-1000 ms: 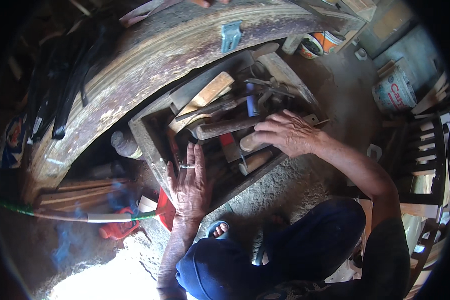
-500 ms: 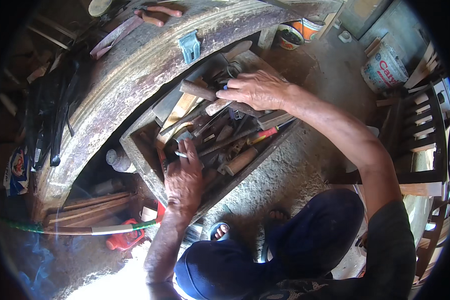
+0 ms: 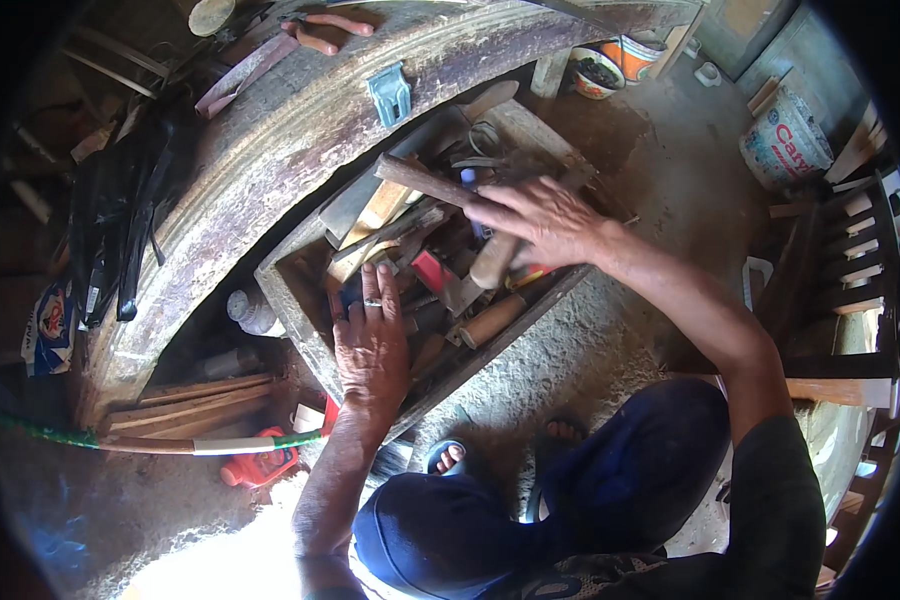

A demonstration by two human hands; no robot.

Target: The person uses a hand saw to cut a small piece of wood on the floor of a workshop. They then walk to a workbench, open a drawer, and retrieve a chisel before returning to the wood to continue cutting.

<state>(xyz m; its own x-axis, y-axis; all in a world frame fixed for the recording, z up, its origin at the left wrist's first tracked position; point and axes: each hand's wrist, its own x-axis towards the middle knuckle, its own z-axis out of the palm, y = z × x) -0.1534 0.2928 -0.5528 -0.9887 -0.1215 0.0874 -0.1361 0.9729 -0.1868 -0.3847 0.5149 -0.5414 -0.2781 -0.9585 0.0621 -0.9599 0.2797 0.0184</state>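
A long wooden box (image 3: 292, 318) full of mixed hand tools lies in front of me. My left hand (image 3: 372, 350) rests over its near left part, fingers stretched out over the tools; a small pale band or stick shows across them. Over the right part, my right hand (image 3: 560, 228) is partly blurred, its fingers closed about a wooden handle (image 3: 492, 264) that sticks out below the palm. A dark wooden stick (image 3: 415, 180) runs up to those fingers. Close by are a red-ended piece (image 3: 432, 270), another wooden handle (image 3: 492, 320) and a flat pale wood strip (image 3: 375, 222).
A curved, worn wooden piece (image 3: 270, 150) arches behind the box, carrying a blue-grey clamp-like part (image 3: 390, 95) and red-handled pliers (image 3: 315, 35). Buckets (image 3: 785, 140) stand at the right back. A slatted wooden frame (image 3: 855, 260) is at right, a red bottle (image 3: 260, 460) lower left.
My right hand has shifted right and toward me, bringing the wooden handle along. More of the dark stick and a red-ended piece now show. My left hand's fingers have straightened slightly.
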